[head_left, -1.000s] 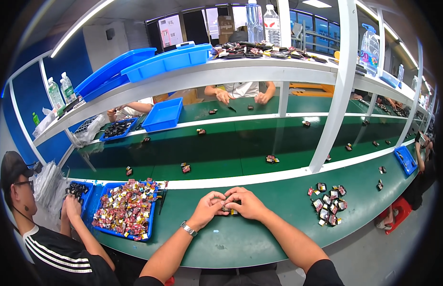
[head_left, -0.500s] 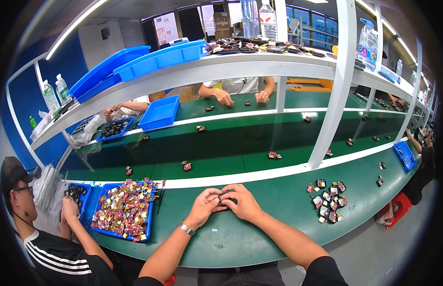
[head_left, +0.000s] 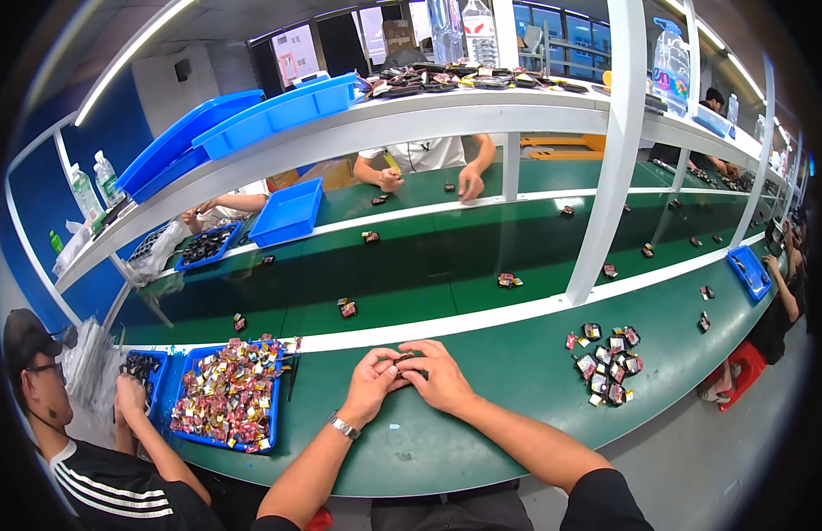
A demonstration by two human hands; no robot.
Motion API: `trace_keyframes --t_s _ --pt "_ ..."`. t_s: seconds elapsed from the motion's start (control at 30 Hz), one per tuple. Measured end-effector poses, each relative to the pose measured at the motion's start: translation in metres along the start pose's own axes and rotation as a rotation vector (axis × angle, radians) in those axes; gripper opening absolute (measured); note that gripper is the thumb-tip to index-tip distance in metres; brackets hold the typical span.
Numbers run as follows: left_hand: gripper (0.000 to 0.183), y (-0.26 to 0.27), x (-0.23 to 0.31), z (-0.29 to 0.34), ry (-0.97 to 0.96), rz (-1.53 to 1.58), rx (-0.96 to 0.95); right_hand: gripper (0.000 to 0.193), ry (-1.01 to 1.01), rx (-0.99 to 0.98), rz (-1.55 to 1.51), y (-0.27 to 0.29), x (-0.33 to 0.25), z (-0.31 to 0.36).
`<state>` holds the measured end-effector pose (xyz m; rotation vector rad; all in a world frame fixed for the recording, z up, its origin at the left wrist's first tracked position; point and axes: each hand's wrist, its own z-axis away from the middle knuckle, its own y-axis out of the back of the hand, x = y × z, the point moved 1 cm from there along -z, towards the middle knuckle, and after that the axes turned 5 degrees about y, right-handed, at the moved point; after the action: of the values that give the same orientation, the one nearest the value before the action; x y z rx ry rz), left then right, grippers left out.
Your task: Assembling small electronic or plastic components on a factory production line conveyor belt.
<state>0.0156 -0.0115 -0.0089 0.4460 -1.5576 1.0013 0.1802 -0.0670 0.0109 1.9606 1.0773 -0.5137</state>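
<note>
Above the green worktop point(head_left: 482, 442), my left hand point(head_left: 368, 389) and my right hand point(head_left: 439, 379) meet with fingers closed round a small dark part point(head_left: 404, 358). Most of that part is hidden by the fingers, so its kind cannot be made out. To the left of my hands lies a blue tray point(head_left: 275, 416) heaped with small red, white and yellow labelled pieces. At the right, a loose group of small black assemblies point(head_left: 616, 365) with red and white labels rests on the worktop.
A white rail point(head_left: 429, 332) separates my worktop from a dark green belt carrying scattered assemblies point(head_left: 509, 280). A white post point(head_left: 601, 203) rises ahead on the right. Close by on the left sits a co-worker point(head_left: 92, 460); another person's hands point(head_left: 468, 181) are across the belt.
My hands stay together, with the fingers slightly regripped around the dark part. Across the belt, a person's hand now holds a yellow object. The whole view has shifted a little.
</note>
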Motion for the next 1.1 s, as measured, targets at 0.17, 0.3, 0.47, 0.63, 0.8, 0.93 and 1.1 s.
trace_keyframes --t_s 0.17,0.3,0.47,0.63,0.8,0.93,1.1 --pt "0.019 -0.010 0.008 0.001 0.008 0.012 0.020 0.016 0.039 0.000 0.045 0.006 -0.002 -0.002" --pt "0.019 -0.008 0.007 0.002 -0.009 -0.020 0.020 0.019 0.075 -0.001 -0.014 0.003 -0.002 0.002" --pt "0.022 -0.010 0.004 0.000 0.003 0.009 0.041 0.022 0.109 0.026 0.056 0.012 0.001 -0.003" --pt "0.023 -0.010 0.008 0.000 0.012 0.016 0.035 0.020 0.196 0.064 0.119 0.014 0.000 -0.008" --pt "0.023 -0.010 0.008 0.001 0.018 0.033 0.040 0.021 0.217 0.074 0.185 0.013 -0.002 -0.008" --pt "0.025 -0.008 0.008 -0.001 0.041 0.052 0.030 0.021 0.249 0.046 0.236 0.014 -0.001 -0.009" --pt "0.027 -0.007 0.009 0.001 0.032 0.066 0.015 0.022 0.245 0.064 0.200 0.012 -0.010 -0.008"
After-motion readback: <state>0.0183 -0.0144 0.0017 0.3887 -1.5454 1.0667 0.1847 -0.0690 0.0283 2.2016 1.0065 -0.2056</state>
